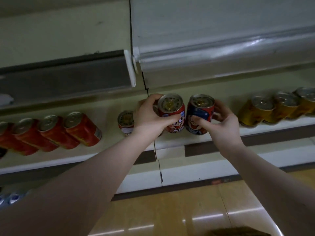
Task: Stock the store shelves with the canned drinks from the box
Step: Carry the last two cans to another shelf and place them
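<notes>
The left hand [150, 114] has its fingers [152, 99] wrapped round a red cartoon can [172, 113]. The right hand [223, 121] grips a blue cartoon can [199, 113] just beside it. Both cans are upright near the front edge of the shelf [110, 145]; whether their bases touch it is unclear. A matching can [125, 121] stands partly hidden behind the left hand. Red cans [51, 132] line the shelf's left end and yellow cans [276, 108] its right end. The box [238, 232] is cut off below.
</notes>
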Demonstrator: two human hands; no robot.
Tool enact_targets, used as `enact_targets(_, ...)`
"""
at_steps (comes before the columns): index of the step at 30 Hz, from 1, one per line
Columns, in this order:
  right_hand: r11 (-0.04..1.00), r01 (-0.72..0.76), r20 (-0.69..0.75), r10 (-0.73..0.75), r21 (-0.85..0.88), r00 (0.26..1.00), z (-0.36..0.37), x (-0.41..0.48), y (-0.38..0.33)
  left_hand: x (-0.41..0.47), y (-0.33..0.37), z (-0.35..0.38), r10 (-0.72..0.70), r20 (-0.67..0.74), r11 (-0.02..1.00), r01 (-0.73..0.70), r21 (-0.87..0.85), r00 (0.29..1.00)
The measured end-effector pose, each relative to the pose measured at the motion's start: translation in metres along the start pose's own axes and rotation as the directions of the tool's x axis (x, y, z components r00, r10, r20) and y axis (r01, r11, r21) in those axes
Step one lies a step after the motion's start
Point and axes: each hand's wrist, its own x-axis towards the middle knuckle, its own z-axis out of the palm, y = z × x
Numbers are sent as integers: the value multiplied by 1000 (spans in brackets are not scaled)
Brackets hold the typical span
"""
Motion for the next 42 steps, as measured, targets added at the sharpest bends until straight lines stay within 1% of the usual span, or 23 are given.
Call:
enact_targets(2, 1000, 9, 7, -10, 24, 1000, 2, 3, 3, 7, -1, 2, 16, -7, 996, -15, 93, 1000)
enact_targets(4, 999, -3, 10, 3, 32, 1000, 3, 4, 7, 11, -1, 4, 40, 30, 972, -46, 228, 999)
enact_targets(6, 999, -12, 8, 11, 37, 1000, 3, 7, 13, 14, -4, 5, 52, 71, 947, -72, 313, 996)
enact_targets(10, 998, -7, 30, 5, 66, 1000, 6, 11, 22, 15, -3, 9, 35, 132, 916, -84, 392, 991)
enact_targets(12, 996, -12, 42, 9, 85, 999, 5, 13, 27, 16, -3, 12, 27, 141, 896, -87, 435, 990)
enact_targets(15, 988, -48, 5, 48, 149, 999, -1, 19, 36, 22, -9, 15, 15, 141, 889, -77, 452, 990)
enact_targets(19, 997, -40, 32, 37, 70, 999, 4, 27, 38, 29, -15, 19, -21, 186, 878, -71, 473, 982)
enact_targets(22, 995, -61, 30, 59, 80, 998, 14, 30, 38, 35, -15, 20, -67, 220, 870, -51, 490, 973)
enact_targets(24, 999, -52, -17, 52, -12, 999, 21, 34, 38, 38, -14, 18, -91, 231, 852, -44, 521, 969)
enact_targets(26, 993, -56, -87, 47, -106, 995, 26, 38, 37, 39, -13, 17, -86, 230, 844, -52, 535, 969)
enact_targets(28, 989, -74, -116, 59, -127, 991, 29, 41, 35, 39, -13, 15, -67, 251, 835, -84, 544, 966)
enact_targets(30, 994, -73, -91, 66, -77, 994, 27, 41, 32, 38, -13, 11, -62, 297, 815, -123, 567, 953)
enact_targets(32, 997, -84, -22, 84, 0, 996, 20, 38, 30, 38, -12, 8, -67, 352, 788, -167, 593, 934)
enact_targets(34, 995, -103, 49, 103, -8, 993, 13, 34, 30, 37, -12, 7, -75, 384, 763, -195, 616, 920)
enact_targets(36, 991, -128, 104, 132, -42, 986, 6, 32, 30, 35, -12, 7, -89, 398, 751, -201, 629, 913)
enact_targets(38, 987, -156, 141, 159, -34, 977, 2, 30, 30, 33, -13, 7, -101, 402, 755, -194, 627, 910)
enact_targets(42, 963, -243, 164, 223, 116, 961, 3, 32, 24, 28, -9, 6, -128, 419, 763, -180, 621, 899)
